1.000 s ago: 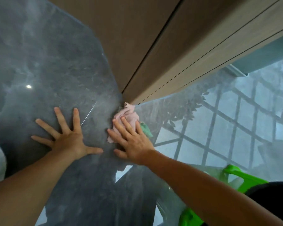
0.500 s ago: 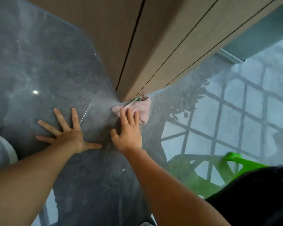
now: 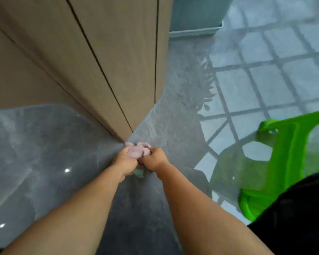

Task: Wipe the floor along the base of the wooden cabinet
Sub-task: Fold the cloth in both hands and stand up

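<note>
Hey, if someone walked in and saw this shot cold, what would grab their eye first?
Probably the two hands meeting mid-frame: the left hand and right hand both clutch a bunched pink cloth at the corner of the wooden cabinet, which fills the upper left. Next would be the bright green plastic chair at the right, standing on the glossy grey floor that mirrors a window grid.

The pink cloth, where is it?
In the head view, the pink cloth is bunched between the left hand and right hand, at the wooden cabinet corner.
</note>
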